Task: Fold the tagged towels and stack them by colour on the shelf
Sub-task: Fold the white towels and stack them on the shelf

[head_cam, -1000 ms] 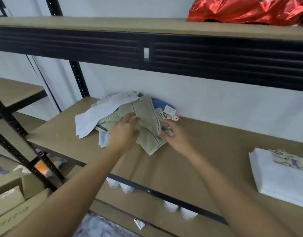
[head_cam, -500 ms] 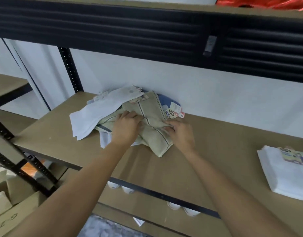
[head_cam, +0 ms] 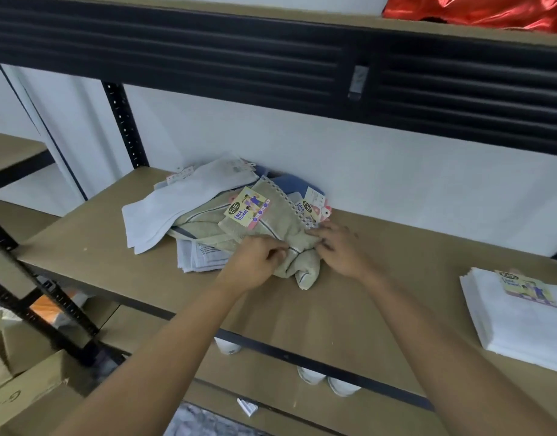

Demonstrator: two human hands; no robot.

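A heap of loose towels lies at the back of the brown shelf board (head_cam: 349, 309). On top is a beige towel (head_cam: 280, 225) with dark stripes and a "Face Towel" tag (head_cam: 247, 207). My left hand (head_cam: 255, 262) grips its bunched near edge. My right hand (head_cam: 337, 247) pinches the same towel just to the right. A white towel (head_cam: 176, 206) sprawls to the left, a blue towel (head_cam: 293, 184) peeks out behind, and a striped pale towel (head_cam: 201, 256) lies underneath. A folded white stack (head_cam: 516, 322) with a tag sits at the right.
The black beam of the upper shelf (head_cam: 271, 58) hangs low over the work area, with a red bag (head_cam: 491, 11) on top. White cups (head_cam: 321, 379) stand on the shelf below. Cardboard boxes (head_cam: 16, 398) sit at lower left. A black upright (head_cam: 123, 124) rises behind the heap.
Both hands have pulled the beige towel nearer and bunched its front edge. Its "Face Towel" tag has turned face up. The view has shifted closer.
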